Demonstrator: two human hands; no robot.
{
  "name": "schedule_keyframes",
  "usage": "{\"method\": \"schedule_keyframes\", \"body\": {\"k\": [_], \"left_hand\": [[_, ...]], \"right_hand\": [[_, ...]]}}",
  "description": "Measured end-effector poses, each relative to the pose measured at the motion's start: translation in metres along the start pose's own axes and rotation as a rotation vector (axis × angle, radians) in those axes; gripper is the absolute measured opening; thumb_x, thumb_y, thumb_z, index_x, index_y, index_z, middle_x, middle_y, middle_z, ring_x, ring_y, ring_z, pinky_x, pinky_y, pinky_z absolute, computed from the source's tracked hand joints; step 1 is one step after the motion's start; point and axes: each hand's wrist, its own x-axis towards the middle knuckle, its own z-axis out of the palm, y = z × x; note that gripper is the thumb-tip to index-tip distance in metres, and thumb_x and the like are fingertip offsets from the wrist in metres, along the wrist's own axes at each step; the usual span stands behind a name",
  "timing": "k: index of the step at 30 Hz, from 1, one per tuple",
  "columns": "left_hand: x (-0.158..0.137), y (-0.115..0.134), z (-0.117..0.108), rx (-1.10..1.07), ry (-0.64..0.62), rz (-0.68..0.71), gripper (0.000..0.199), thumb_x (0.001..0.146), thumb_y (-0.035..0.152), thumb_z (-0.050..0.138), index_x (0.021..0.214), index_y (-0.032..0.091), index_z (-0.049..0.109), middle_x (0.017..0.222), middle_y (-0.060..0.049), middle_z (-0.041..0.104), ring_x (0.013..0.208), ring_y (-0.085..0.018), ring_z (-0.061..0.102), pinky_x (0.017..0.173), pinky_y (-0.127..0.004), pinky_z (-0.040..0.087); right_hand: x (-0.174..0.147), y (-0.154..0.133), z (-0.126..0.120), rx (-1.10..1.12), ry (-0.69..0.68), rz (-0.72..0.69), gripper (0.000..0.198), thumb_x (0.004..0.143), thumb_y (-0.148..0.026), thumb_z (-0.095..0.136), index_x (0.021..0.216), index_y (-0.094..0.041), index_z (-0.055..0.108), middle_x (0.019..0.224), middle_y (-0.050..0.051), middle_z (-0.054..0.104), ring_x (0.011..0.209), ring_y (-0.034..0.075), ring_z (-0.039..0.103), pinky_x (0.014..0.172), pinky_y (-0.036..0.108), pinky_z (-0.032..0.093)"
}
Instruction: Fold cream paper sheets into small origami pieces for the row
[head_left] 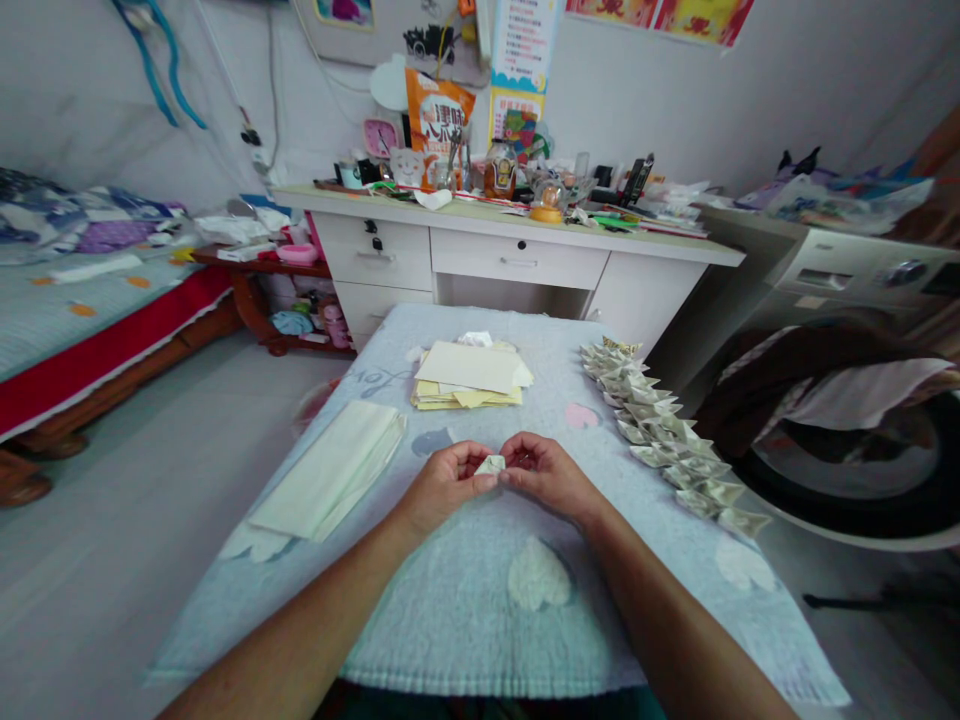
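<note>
A small folded piece of pale paper is pinched between my two hands, above the middle of the cloth-covered table. My left hand grips its left side with thumb and fingers. On its right side, the thumb and fingers of my right hand close on it. Beyond my hands lies a stack of cream and yellow paper sheets. To the left rests a folded pile of long pale sheets. Along the right edge runs a row of pointed folded paper pieces, set close together.
A light blue cloth with heart shapes covers the table. Behind it stands a white desk crowded with small items. A washing machine with its door open is at the right, and a bed at the left.
</note>
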Motion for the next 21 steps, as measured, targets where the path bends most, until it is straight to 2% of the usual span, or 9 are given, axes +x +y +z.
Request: {"method": "schedule_keyframes", "body": {"k": [3, 7, 18, 21], "left_hand": [[0.0, -0.002, 0.001, 0.055, 0.022, 0.017, 0.039, 0.066, 0.032, 0.079, 0.096, 0.014, 0.062, 0.086, -0.003, 0.067, 0.076, -0.014, 0.061, 0.071, -0.025, 0.046], [0.0, 0.0, 0.002, 0.136, 0.095, 0.017, 0.038, 0.066, 0.034, 0.079, 0.094, 0.014, 0.061, 0.085, -0.004, 0.068, 0.072, -0.014, 0.062, 0.068, -0.025, 0.047], [-0.002, 0.002, -0.005, 0.085, 0.094, 0.084, 0.025, 0.074, 0.024, 0.069, 0.095, 0.014, 0.062, 0.088, -0.006, 0.068, 0.08, -0.015, 0.062, 0.073, -0.026, 0.047], [-0.004, 0.009, -0.003, 0.029, 0.094, 0.052, 0.023, 0.074, 0.023, 0.066, 0.095, 0.013, 0.063, 0.084, -0.006, 0.069, 0.076, -0.016, 0.063, 0.067, -0.024, 0.046]], "right_hand": [[-0.002, 0.004, 0.003, 0.085, 0.017, 0.021, 0.036, 0.07, -0.042, 0.076, 0.084, -0.017, 0.055, 0.073, -0.003, 0.057, 0.062, 0.009, 0.05, 0.059, 0.021, 0.04], [-0.002, 0.007, 0.005, 0.086, 0.033, 0.039, 0.037, 0.068, -0.041, 0.077, 0.083, -0.018, 0.054, 0.072, -0.004, 0.055, 0.061, 0.009, 0.049, 0.058, 0.02, 0.039], [-0.003, 0.006, 0.0, 0.151, 0.038, 0.017, 0.02, 0.075, -0.032, 0.068, 0.082, -0.016, 0.058, 0.073, -0.002, 0.057, 0.063, 0.009, 0.048, 0.058, 0.021, 0.037], [-0.003, 0.005, 0.0, 0.208, 0.058, 0.024, 0.016, 0.075, -0.029, 0.066, 0.083, -0.017, 0.059, 0.073, 0.0, 0.06, 0.063, 0.011, 0.052, 0.059, 0.022, 0.04]]}}
